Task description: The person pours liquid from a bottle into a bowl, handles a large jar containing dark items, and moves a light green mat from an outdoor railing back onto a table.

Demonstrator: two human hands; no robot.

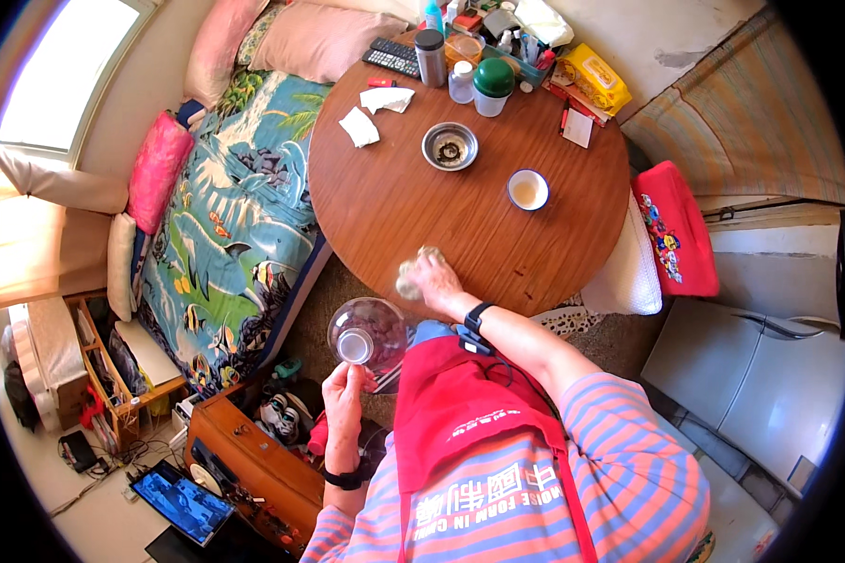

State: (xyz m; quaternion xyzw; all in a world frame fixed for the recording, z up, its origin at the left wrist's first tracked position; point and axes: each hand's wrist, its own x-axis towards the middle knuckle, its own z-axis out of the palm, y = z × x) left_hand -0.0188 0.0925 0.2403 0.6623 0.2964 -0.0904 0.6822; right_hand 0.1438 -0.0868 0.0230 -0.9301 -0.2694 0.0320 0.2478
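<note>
Cloth (407,284): pale and crumpled, on the near edge of the round wooden table (554,253); probably light, soft and limp; damp or dry, cannot tell.
Grip on cloth: best bunched beneath the palm, loose corners tucked in.
Right hand (432,280): fingers curled over the cloth and gripping it against the wood, tips partly hidden.
Clear round dish (383,330): off the table's near left edge, over the floor, with a pale round piece (355,345) toward its near left side; whether the two are joined, cannot tell. Looks stiff and smooth; likely light if plastic, heavier and breakable if glass, and apt to slip in wet fingers.
Grip on dish: the rim or that pale piece seems surest, kept level.
Left hand (345,387): thumb and fingers pinched together at the dish's near side, beside the pale piece; exact contact unclear.
Table rim: curves close by both hands, so the dish could knock it if swung far or right.
Room on wood: brown surface runs right from the cloth, and far as well, up to the metal bowl (469,159); the white cup (516,183) stands farther right, paper pieces (359,128) far left.
Left side: floor, then the bed (239,235), well apart from the dish.
</note>
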